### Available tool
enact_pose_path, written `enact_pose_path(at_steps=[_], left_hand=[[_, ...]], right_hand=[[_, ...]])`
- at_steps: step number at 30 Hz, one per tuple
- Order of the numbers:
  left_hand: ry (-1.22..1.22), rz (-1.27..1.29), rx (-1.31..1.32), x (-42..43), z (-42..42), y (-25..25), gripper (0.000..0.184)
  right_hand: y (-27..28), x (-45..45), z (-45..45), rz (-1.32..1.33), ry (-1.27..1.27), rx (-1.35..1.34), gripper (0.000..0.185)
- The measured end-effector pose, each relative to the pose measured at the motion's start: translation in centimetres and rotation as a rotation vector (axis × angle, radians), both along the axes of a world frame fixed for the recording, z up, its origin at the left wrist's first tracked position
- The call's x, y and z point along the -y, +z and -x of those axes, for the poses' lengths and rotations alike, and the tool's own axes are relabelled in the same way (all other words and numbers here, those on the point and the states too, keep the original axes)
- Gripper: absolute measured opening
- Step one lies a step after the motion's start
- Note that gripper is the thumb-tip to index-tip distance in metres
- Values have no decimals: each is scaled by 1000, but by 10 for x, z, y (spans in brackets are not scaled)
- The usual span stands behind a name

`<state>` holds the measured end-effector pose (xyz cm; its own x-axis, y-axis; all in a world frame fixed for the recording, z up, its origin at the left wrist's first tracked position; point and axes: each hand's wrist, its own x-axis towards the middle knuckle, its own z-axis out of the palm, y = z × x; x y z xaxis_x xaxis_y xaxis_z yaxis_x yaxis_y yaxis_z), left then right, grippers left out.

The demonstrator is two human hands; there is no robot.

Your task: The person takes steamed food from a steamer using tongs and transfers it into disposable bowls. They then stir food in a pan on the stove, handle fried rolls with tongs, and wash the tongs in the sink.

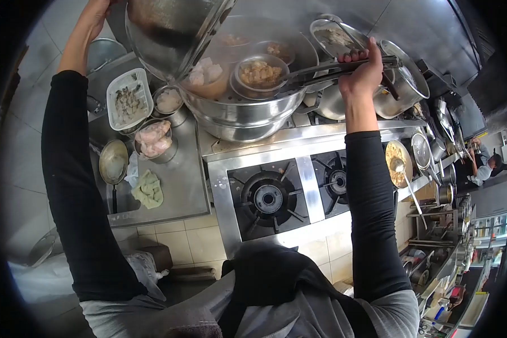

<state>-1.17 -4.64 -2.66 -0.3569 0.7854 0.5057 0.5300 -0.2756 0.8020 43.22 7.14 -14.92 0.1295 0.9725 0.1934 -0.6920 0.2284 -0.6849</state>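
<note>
Black apron (265, 273) sits nearest; right hand (363, 73) is closed around tongs (327, 68), whose tips extend beyond the fingers beside a bowl (259, 89) in the pot (236, 115); left hand (94, 12) meets the tilted lid (169, 34), grip unclear.

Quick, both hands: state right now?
Left hand: by the tilted lid, partly cut off; grip cannot be told.
Right hand: closed around tongs.

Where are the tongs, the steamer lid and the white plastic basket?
Tongs (332, 68), head view: on a metal arm.
Steamer lid (166, 36), head view: broad metal face.
White plastic basket (147, 94), head view: its side wall.
</note>
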Motion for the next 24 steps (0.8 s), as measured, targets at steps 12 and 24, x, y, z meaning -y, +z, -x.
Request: enact_pose_path(at_steps=[12, 24], left_hand=[[-19, -16, -28, -4, -3, 0, 58], [-45, -42, 1, -5, -4, -1, 61]], right_hand=[[-28, -4, 30, 49, -185, 4, 35], [-39, -9, 36, 25, -240, -14, 29]])
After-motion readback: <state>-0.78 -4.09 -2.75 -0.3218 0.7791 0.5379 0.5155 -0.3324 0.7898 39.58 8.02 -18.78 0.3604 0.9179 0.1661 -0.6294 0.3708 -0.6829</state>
